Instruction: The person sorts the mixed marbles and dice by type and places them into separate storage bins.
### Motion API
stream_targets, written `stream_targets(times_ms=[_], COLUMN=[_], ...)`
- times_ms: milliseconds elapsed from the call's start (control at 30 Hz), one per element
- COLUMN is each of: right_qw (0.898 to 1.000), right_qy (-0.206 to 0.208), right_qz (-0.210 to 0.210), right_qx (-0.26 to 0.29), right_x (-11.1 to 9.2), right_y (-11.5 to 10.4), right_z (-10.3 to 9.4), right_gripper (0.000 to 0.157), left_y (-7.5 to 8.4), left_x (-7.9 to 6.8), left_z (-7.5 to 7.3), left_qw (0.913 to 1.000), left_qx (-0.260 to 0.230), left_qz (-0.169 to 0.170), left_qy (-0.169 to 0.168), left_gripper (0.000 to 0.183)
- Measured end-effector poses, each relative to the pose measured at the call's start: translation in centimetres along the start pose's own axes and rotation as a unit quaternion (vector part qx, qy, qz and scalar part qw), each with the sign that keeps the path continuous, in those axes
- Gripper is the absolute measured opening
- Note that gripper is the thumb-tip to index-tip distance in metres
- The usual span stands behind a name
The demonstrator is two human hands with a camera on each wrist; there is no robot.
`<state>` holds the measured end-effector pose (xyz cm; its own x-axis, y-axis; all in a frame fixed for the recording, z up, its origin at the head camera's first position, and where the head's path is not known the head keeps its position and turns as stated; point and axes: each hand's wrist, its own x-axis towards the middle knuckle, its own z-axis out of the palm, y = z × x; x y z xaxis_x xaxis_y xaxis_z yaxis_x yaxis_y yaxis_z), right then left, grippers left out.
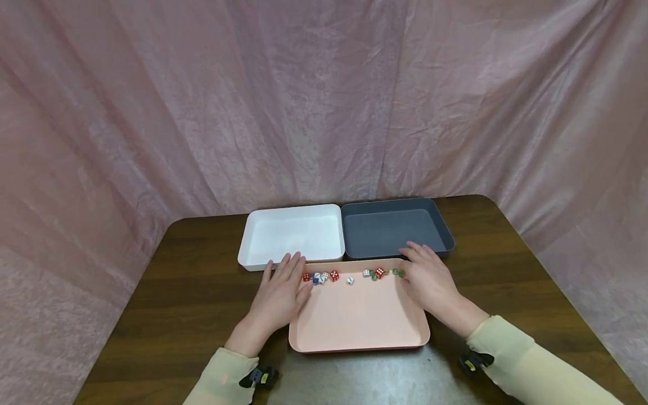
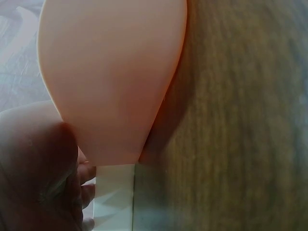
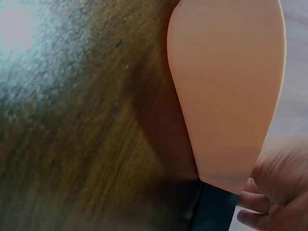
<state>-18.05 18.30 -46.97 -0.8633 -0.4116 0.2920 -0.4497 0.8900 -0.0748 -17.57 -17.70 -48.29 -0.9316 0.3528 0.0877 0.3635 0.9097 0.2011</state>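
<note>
A pink tray (image 1: 359, 320) lies between the two hands, its outer side wall (image 2: 113, 72) filling much of the left wrist view. Over its far left corner lies my left hand (image 1: 278, 295), fingers extended and spread a little, thumb over the inside. At the far right corner my right hand (image 1: 429, 281) touches the rim with its fingers reaching forward. Small dice line the tray's far wall: red dice (image 1: 334, 275), white dice (image 1: 350, 280), a blue die (image 1: 316, 279) and green dice (image 1: 401, 273). Nothing shows gripped in either hand.
Behind the pink tray, a white tray (image 1: 296, 233) stands on the left and a dark grey tray (image 1: 392, 230) on the right, side by side. All rest on a brown wooden table (image 1: 187, 287). A pink curtain (image 1: 314, 101) hangs around the back and sides.
</note>
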Motion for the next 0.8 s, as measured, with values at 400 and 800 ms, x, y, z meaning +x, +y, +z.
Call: stream_targets(times_ms=[400, 800], right_qw=[0.998, 0.998], right_qy=[0.015, 0.021], right_qz=[-0.005, -0.017], right_qx=[-0.058, -0.062], right_x=[0.69, 0.78], right_y=[-0.63, -0.43], right_z=[0.05, -0.12], right_gripper=[0.008, 0.007], left_y=[-0.16, -0.16], left_x=[0.02, -0.01], left_z=[0.15, 0.13], left_qw=[1.0000, 1.0000], left_qx=[0.002, -0.001], left_qz=[0.000, 0.001], left_qy=[-0.001, -0.002], left_gripper=[0.071, 0.072])
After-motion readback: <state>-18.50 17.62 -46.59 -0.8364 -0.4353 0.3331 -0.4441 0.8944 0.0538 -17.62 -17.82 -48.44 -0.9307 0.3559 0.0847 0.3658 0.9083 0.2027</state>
